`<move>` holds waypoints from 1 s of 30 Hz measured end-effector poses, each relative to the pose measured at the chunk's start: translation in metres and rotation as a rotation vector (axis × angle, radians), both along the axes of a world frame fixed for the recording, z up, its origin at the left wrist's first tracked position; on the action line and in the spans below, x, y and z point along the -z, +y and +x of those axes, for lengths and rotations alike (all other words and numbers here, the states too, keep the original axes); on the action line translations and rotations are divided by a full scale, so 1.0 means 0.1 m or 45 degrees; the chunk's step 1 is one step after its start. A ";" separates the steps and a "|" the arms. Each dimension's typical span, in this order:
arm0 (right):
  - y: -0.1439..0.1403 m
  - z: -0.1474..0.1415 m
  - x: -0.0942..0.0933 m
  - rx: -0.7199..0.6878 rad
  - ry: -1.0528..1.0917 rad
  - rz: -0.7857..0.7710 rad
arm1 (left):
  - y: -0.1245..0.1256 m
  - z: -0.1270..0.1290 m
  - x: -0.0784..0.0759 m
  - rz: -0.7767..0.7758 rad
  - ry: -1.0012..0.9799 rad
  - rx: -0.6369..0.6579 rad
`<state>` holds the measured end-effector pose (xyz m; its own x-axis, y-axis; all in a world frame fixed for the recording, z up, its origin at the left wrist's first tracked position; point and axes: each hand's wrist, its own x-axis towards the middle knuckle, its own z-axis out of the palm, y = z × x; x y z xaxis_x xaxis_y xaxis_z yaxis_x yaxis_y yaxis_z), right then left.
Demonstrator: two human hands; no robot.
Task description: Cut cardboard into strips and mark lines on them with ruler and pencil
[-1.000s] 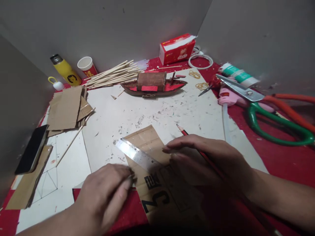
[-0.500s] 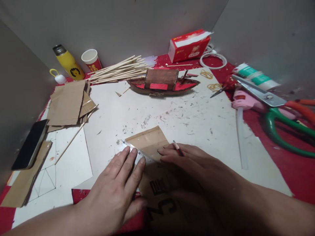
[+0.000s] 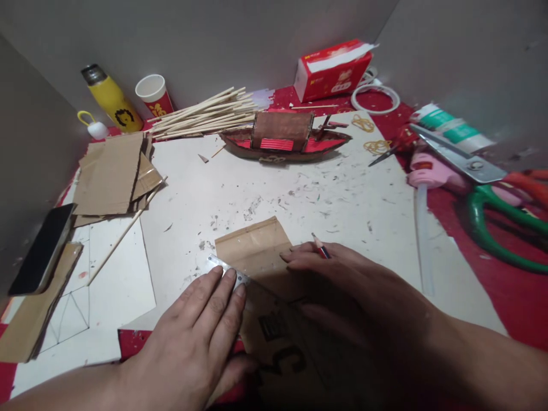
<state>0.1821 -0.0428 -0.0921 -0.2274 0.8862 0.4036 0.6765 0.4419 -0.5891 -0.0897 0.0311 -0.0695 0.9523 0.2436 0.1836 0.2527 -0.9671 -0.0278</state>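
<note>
A brown piece of cardboard (image 3: 257,242) with black printed marks lies before me, its near part in deep shadow. Across it slants a metal ruler (image 3: 219,264), partly covered by my fingers. My left hand (image 3: 199,328) lies flat, its stretched fingertips pressing on the ruler's far end. A dark pencil (image 3: 322,248) pokes up between the fingers of my right hand (image 3: 342,285), its tip pointing away from me. This hand hovers over or rests on the cardboard's right side; shadow hides its contact.
Beyond the cardboard stands a brown model boat (image 3: 282,137) near wooden sticks (image 3: 205,114). Cardboard pieces (image 3: 109,174) and a phone (image 3: 43,248) lie left. Scissors (image 3: 475,165) and a pink glue gun (image 3: 428,169) are right. A paper cup (image 3: 154,97), bottle (image 3: 113,100) and tissue pack (image 3: 334,71) stand behind.
The ruler has slid towards me, baring more of the cardboard's far left corner. My left hand moved with it, and my right hand shifted slightly right. The view has tilted a little.
</note>
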 end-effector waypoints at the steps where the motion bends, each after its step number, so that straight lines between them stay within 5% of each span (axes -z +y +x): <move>1: 0.00 0.00 0.00 0.000 0.002 -0.003 | 0.01 0.00 0.00 -0.003 0.007 0.002; 30: 0.05 0.02 -0.06 -0.012 0.166 -0.046 | 0.12 -0.06 0.04 -0.025 0.125 0.014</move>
<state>0.1836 -0.0374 -0.0856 -0.1833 0.8988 0.3982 0.5891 0.4247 -0.6875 -0.0960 0.0429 -0.0736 0.9681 0.2357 0.0848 0.2392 -0.9704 -0.0327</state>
